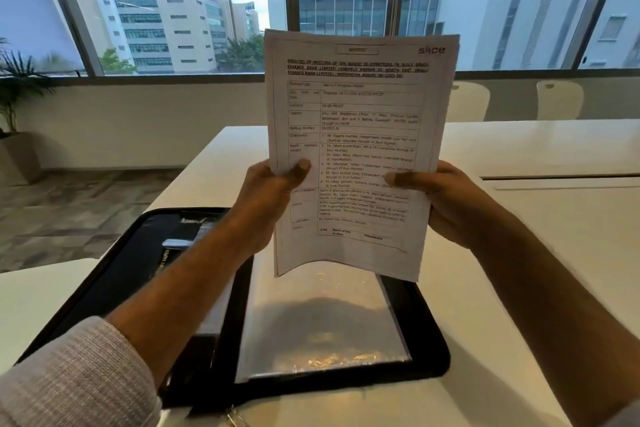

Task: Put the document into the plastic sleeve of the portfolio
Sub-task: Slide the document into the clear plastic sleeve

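Note:
I hold a printed document (360, 114), a white stapled sheaf with a table of text, upright in the air in front of me. My left hand (266, 204) grips its lower left edge, thumb on the front. My right hand (446, 201) grips the lower right edge the same way. Below the paper, a black portfolio (426, 340) lies open flat on the table. Its right half carries a clear plastic sleeve (322, 322) that shines and looks empty. The left half is partly hidden by my left forearm.
The portfolio rests on a long white table (540, 253) that stretches away to the right. Two white chairs (559, 99) stand at its far side under the windows. A potted plant (17, 97) stands on the floor at the left.

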Demonstrator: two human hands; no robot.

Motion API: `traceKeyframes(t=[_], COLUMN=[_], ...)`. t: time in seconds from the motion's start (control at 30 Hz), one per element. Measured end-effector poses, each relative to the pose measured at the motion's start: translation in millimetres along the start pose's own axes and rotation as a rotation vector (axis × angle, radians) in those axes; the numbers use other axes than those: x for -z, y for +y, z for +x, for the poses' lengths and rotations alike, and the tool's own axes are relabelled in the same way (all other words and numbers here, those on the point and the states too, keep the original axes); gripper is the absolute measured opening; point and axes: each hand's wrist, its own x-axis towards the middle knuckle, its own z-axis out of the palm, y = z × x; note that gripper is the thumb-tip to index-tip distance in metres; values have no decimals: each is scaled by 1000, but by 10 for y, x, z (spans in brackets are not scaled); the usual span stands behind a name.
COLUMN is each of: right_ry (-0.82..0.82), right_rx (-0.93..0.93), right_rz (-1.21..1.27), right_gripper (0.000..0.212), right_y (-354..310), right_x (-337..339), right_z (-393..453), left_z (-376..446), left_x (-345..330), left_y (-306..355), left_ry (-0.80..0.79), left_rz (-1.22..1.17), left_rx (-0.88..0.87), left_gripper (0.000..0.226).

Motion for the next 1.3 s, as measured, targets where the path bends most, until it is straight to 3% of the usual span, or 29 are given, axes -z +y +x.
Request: traceKeyframes(t=[0.17,0.3,0.43,0.57,0.6,0.67,0.73,0.77,0.87,0.93,1.03,1.13,1.2,1.3], right_ry=[-6,161,433,506,514,515,513,502,426,415,435,462,500,563], right_rx=[-16,38,259,521,590,645,571,497,291,242,224,177,141,107], right_rz=[-70,-248,-495,-550,-569,-608,-698,-723,-712,-749,-794,-787,-749,-680], right_gripper=[35,29,34,65,66,48,27,27,55,62,46,35,34,39], right_y=[4,80,198,285,306,334,368,379,366,366,395,408,400,374], right_x=[-121,-329,-522,-571,-577,-611,-621,-624,-650,-668,-644,-555,-456,-247], right_z=[351,673,974,1187,1236,1340,1473,1545,1729,1808,1885,1926,1946,1969], left_z=[158,317,536,785,848,963,1071,1117,1213,1259,1320,1340,1341,1375], left_x=[106,47,-44,-48,-44,-57,-117,-149,-244,-270,-261,-254,-206,-10], left_y=[24,-19,-86,-172,-196,-230,-260,-268,-290,-304,-335,-369,-413,-547], left_ry=[15,34,50,84,72,36,-20,-55,-146,-205,-262,-328,-308,-143], left_rz=[46,141,238,302,327,349,364,381,439,470,383,493,499,492], left_rx=[10,-37,-92,-99,-117,-159,-164,-151,-149,-127,-13,-18,-35,-56], left_gripper=[14,24,20,14,13,13,26,33,45,46,53,57,59,63])
